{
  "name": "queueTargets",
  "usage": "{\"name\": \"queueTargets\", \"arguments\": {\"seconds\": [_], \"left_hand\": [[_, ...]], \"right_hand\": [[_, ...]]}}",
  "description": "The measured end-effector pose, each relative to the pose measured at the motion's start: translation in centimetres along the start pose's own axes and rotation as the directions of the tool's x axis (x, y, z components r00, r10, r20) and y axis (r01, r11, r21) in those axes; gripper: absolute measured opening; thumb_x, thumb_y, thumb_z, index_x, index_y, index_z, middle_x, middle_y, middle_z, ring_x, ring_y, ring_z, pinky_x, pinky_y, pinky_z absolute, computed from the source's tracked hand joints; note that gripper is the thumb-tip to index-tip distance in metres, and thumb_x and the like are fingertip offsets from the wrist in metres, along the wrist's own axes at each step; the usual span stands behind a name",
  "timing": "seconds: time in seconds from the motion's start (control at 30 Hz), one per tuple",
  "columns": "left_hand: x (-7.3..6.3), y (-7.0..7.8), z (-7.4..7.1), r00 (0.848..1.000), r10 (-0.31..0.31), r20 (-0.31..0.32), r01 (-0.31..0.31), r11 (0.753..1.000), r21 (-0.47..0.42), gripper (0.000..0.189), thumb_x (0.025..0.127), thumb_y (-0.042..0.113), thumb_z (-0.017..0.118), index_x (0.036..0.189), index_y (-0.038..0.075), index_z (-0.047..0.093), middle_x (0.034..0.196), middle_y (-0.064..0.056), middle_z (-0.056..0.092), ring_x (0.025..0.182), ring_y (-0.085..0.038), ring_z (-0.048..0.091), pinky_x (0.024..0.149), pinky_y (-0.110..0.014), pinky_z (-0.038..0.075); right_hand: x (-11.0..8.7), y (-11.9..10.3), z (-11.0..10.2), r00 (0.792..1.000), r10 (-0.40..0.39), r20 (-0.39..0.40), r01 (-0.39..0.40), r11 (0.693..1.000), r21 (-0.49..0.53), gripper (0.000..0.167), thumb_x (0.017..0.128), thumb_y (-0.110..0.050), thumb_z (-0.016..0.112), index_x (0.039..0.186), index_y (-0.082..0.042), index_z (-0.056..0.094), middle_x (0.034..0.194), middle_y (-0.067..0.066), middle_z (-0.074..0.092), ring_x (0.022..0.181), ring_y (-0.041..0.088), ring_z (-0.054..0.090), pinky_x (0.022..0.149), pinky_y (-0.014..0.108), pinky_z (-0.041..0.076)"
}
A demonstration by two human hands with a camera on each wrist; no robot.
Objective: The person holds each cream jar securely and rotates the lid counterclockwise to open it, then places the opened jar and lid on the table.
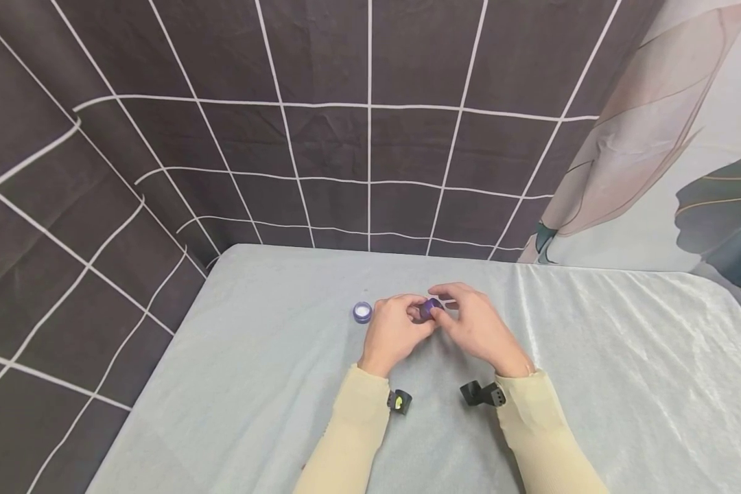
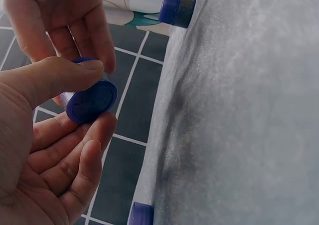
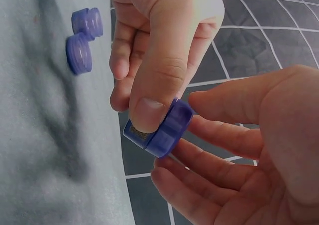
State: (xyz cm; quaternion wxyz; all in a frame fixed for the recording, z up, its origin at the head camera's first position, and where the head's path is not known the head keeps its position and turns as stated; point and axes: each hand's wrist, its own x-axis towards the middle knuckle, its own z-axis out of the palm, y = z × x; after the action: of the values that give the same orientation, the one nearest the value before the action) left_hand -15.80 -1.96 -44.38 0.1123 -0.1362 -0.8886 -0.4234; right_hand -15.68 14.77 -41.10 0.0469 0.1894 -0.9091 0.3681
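Note:
A small purple jar (image 1: 431, 308) is held up between my two hands, above the pale cloth. My left hand (image 1: 398, 328) pinches it, with the thumb over its side and the fingertips beneath. A flat round purple end (image 2: 92, 103) faces the left wrist camera. From the other side my right hand (image 1: 474, 322) grips the jar's wider purple end (image 3: 172, 130) between thumb and fingers. A label patch (image 3: 137, 133) shows partly under the left thumb. Just left of the left hand lies an uncovered purple round container (image 1: 362, 312), white inside.
Light blue cloth (image 1: 253, 398) covers the tabletop. Another purple jar (image 2: 178, 8) stands beyond the right hand in the left wrist view. Two small purple round pieces appear in the right wrist view, one of them the disc-like piece (image 3: 79, 54). A dark gridded curtain (image 1: 327, 144) hangs behind.

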Motion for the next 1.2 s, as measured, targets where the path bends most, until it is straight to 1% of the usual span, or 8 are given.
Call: {"name": "queueTargets", "arguments": {"seconds": [0.23, 0.4, 0.63, 0.93, 1.2], "left_hand": [[0.00, 0.07, -0.02, 1.000, 0.006, -0.001, -0.006, 1.000, -0.005, 0.029, 0.075, 0.023, 0.085, 0.102, 0.013, 0.079, 0.080, 0.006, 0.074, 0.070, 0.000, 0.065, 0.066, -0.017, 0.050], [0.01, 0.13, -0.06, 1.000, 0.015, -0.003, -0.015, 1.000, 0.007, 0.030, 0.075, 0.025, 0.085, 0.102, 0.014, 0.079, 0.080, 0.007, 0.074, 0.070, 0.001, 0.063, 0.066, -0.017, 0.049], [-0.03, 0.16, -0.08, 1.000, 0.020, -0.003, -0.020, 1.000, 0.004, 0.030, 0.076, 0.027, 0.086, 0.102, 0.014, 0.079, 0.081, 0.007, 0.074, 0.071, 0.002, 0.063, 0.067, -0.017, 0.049], [0.03, 0.06, -0.05, 1.000, 0.021, -0.004, -0.021, 1.000, -0.006, 0.031, 0.076, 0.027, 0.087, 0.102, 0.014, 0.079, 0.082, 0.006, 0.074, 0.072, 0.000, 0.065, 0.068, -0.017, 0.050], [0.03, 0.03, -0.01, 1.000, 0.023, -0.005, -0.023, 1.000, 0.000, 0.029, 0.076, 0.027, 0.086, 0.102, 0.016, 0.079, 0.082, 0.008, 0.073, 0.072, 0.000, 0.065, 0.068, -0.017, 0.050]], "right_hand": [[0.06, -0.10, 0.12, 0.999, 0.035, -0.005, -0.035, 0.999, -0.009, 0.032, 0.093, -0.013, 0.068, 0.122, 0.002, 0.066, 0.120, 0.021, 0.068, 0.102, 0.034, 0.070, 0.094, 0.050, 0.051], [0.09, -0.11, 0.14, 0.999, 0.049, -0.008, -0.049, 0.999, -0.010, 0.032, 0.094, -0.014, 0.068, 0.121, 0.003, 0.066, 0.118, 0.021, 0.068, 0.101, 0.034, 0.070, 0.094, 0.051, 0.050], [0.11, -0.08, 0.12, 0.997, 0.080, -0.008, -0.080, 0.997, 0.012, 0.033, 0.095, -0.016, 0.066, 0.121, 0.004, 0.066, 0.114, 0.021, 0.070, 0.094, 0.032, 0.072, 0.088, 0.049, 0.054], [0.15, -0.28, 0.09, 0.995, 0.098, -0.022, -0.098, 0.995, 0.027, 0.035, 0.097, -0.022, 0.065, 0.121, 0.004, 0.066, 0.107, 0.018, 0.072, 0.090, 0.029, 0.073, 0.080, 0.046, 0.056], [0.15, -0.44, 0.46, 0.992, 0.122, -0.044, -0.122, 0.992, -0.007, 0.035, 0.096, -0.026, 0.066, 0.119, 0.002, 0.067, 0.102, 0.015, 0.073, 0.088, 0.027, 0.072, 0.078, 0.045, 0.055]]}}
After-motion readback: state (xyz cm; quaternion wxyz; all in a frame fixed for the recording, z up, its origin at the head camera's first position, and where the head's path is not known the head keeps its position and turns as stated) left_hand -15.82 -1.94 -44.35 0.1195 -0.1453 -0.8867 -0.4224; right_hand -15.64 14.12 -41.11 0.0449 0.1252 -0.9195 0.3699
